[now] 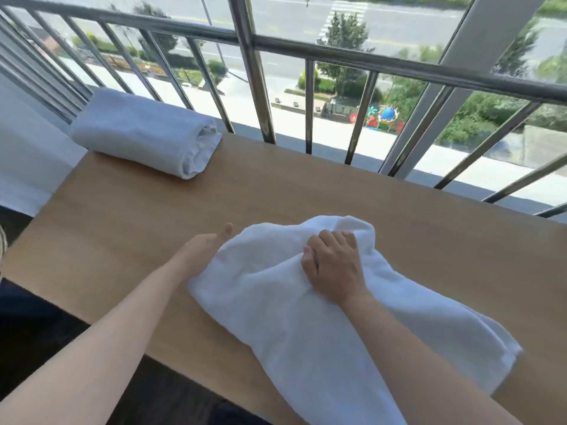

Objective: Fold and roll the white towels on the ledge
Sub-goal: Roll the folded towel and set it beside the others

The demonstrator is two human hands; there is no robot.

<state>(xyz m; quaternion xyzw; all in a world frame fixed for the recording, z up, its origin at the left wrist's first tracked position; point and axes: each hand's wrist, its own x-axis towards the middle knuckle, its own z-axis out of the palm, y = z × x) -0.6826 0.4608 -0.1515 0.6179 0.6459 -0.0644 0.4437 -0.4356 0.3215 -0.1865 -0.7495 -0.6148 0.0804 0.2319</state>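
On the pale wooden ledge [306, 191] below a steel railing [337, 56], our right hand [333, 266] bunches the loose towel [291, 317] near us. Our left hand [204, 250] lies at its left edge, fingers hidden, so we cannot tell its grip. A rolled towel [138, 133] lies far left.

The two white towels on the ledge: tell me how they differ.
The far towel is a tight roll; the near towel lies loose and rumpled. The far towel sits by the railing, untouched; the near towel lies at the near edge, gripped by the right hand. Both are white and rest on the wooden ledge.
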